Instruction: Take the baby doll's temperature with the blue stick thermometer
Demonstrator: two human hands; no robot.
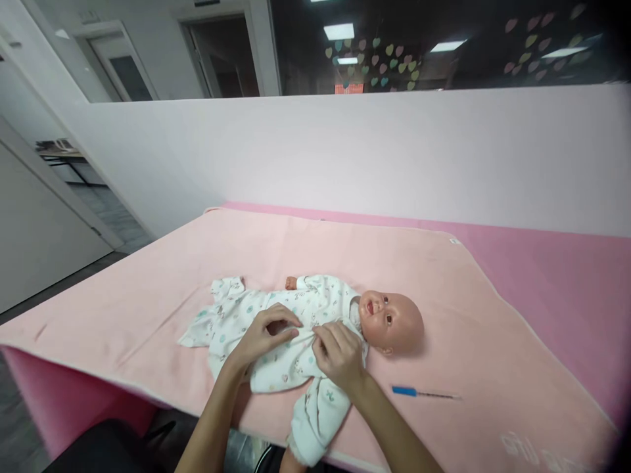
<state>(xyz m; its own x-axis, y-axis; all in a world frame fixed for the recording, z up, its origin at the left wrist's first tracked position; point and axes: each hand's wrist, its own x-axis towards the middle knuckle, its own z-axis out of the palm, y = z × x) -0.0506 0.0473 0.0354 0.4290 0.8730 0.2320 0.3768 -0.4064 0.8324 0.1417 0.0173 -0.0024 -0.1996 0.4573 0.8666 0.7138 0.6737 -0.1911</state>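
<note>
right hand (340,351): fingers curled in, tips appearing to pinch the front of a white cloth garment printed with small, pale, scattered motifs (279,379). left hand (271,328): fingers arched, thumb and forefinger tips close to each other at the same cloth; whether this grip is closed on fabric, i cannot tell. the two hands face one another over the chest area, tips just apart, a short ridge of cloth between them and folds running toward the near side.

the garment is on a hairless, smooth, life-sized-looking baby doll (397,322), lying on its back with the head to the right. its far hand (290,283) shows past one cuff. the near sleeve (323,410) hangs toward the near edge, a bare limb end below it. the two leg ends of the garment lie flat at left.

to the right of the right forearm, apart from the doll, lies a slim stick-like item, blue at one end and thin along the rest (426,393).

all of these rest on a pale peach blanket with a stitched edge (483,341), spread over a bench covered in stronger pink (566,282). white lettering at the blanket's near right corner is too blurred to read.

beyond stands a plain white wall (345,157), with a dark glass pane above bearing multicoloured heart shapes (374,62).
</note>
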